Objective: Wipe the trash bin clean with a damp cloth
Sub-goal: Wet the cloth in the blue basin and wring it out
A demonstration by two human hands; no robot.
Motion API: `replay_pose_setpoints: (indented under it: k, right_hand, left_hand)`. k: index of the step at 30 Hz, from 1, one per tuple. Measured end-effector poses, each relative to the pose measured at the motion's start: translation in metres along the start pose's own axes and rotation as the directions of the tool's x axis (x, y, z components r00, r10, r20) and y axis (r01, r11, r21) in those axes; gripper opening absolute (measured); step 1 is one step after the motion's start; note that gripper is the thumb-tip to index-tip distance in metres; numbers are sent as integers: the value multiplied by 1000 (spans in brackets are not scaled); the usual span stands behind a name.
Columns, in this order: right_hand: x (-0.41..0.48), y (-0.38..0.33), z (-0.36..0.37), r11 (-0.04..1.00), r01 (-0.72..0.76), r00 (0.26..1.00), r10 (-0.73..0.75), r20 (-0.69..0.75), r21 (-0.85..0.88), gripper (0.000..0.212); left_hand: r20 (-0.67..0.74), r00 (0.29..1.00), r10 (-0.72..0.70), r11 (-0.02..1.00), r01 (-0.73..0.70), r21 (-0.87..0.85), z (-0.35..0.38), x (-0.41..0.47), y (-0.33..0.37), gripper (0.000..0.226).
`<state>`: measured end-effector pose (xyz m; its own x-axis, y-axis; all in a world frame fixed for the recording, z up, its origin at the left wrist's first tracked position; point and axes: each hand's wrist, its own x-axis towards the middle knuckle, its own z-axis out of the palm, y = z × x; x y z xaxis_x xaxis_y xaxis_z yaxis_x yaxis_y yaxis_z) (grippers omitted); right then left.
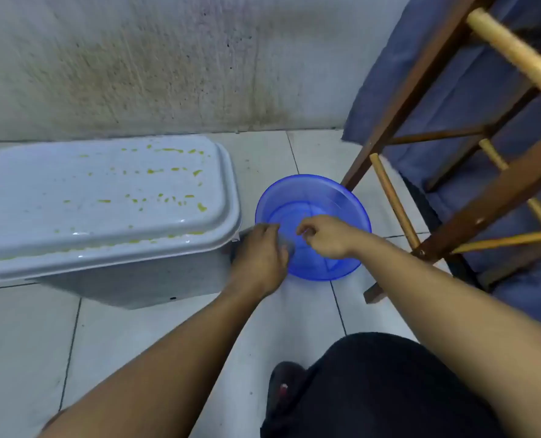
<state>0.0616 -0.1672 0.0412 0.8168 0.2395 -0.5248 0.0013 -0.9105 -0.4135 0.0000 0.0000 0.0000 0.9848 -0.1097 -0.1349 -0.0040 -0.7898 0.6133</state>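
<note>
A white trash bin [104,216] stands on the floor at the left, its closed lid speckled with yellow spots. Right of it sits a blue plastic basin [313,191]. Both my hands are over the basin's near side. My left hand [259,257] grips a grey cloth [287,248], and a bit of the cloth sticks out on each side of the fist. My right hand [326,237] has its fingers curled and seems to pinch the cloth's other end; the image is blurred there. What the basin holds I cannot tell.
A stained wall [168,64] runs behind the bin. A wooden frame with pale rungs [395,203] and blue fabric stands at the right, one leg touching the floor beside the basin. My dark-clothed knee and shoe [373,390] are at the bottom. The floor is pale tile.
</note>
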Motion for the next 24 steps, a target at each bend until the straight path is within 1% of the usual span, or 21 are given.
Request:
replay_pose_setpoints:
  k: [1, 3, 5, 7, 8, 10, 13, 14, 15, 17, 18, 19, 21, 22, 23, 24]
  right_hand:
    - [7, 2, 10, 1000, -19, 1000, 18, 22, 14, 39]
    - [22, 7, 30, 997, -43, 999, 41, 21, 65, 38]
    - [39, 12, 49, 989, -72, 997, 69, 25, 131, 38]
    - [58, 18, 58, 990, -65, 998, 66, -1, 122, 42]
    - [61, 17, 60, 996, -34, 999, 35, -8, 80, 48]
    - [69, 15, 66, 1000, 29, 1000, -29, -6, 9, 66]
    - [78, 7, 63, 990, 116, 993, -118, 18, 77, 81]
    - [80, 6, 61, 989, 130, 991, -133, 25, 77, 84]
    - [83, 6, 60, 988, 131, 990, -134, 38, 76, 87]
    - [84, 8, 54, 988, 138, 988, -142, 54, 73, 83]
    - [83, 9, 52, 985, 152, 986, -156, 56, 81, 76]
    - [82, 12, 49, 982, 169, 984, -174, 44, 87, 62]
    - [75, 18, 41, 982, 175, 985, -175, 1, 78, 25]
    - [69, 22, 36, 981, 165, 986, -163, -29, 101, 15]
    - [63, 26, 30, 979, 154, 988, -148, -54, 136, 11]
    - [55, 28, 23, 975, 143, 988, -132, -76, 173, 13]
  left_hand:
    - [-12, 999, -53, 998, 52, -34, 7, 5, -9, 52]
    - [-31, 985, -168, 979, 163, -126, 23, 17, -26, 55]
    - [3, 961, -276, 945, 271, -185, 33, 26, -33, 62]
    - [46, 920, -389, 893, 389, -227, 41, 41, -35, 72]
    - [41, 898, -437, 862, 432, -264, 41, 47, -34, 76]
    - [30, 860, -509, 797, 484, -362, 45, 57, -38, 74]
    - [12, 824, -567, 739, 515, -434, 46, 58, -35, 62]
    - [-7, 832, -555, 753, 499, -429, 48, 56, -36, 59]
    - [-26, 855, -518, 790, 466, -399, 49, 54, -36, 56]
    - [-61, 905, -421, 862, 378, -338, 51, 52, -35, 46]
    - [-67, 921, -383, 879, 341, -334, 50, 51, -33, 38]
    - [-77, 934, -349, 894, 307, -327, 49, 51, -32, 32]
    - [-92, 961, -262, 918, 218, -331, 44, 49, -26, 23]
    - [-101, 970, -220, 921, 173, -350, 41, 48, -22, 21]
    - [-108, 977, -182, 919, 130, -371, 36, 46, -17, 19]
    - [-120, 982, -149, 915, 91, -394, 31, 43, -11, 17]
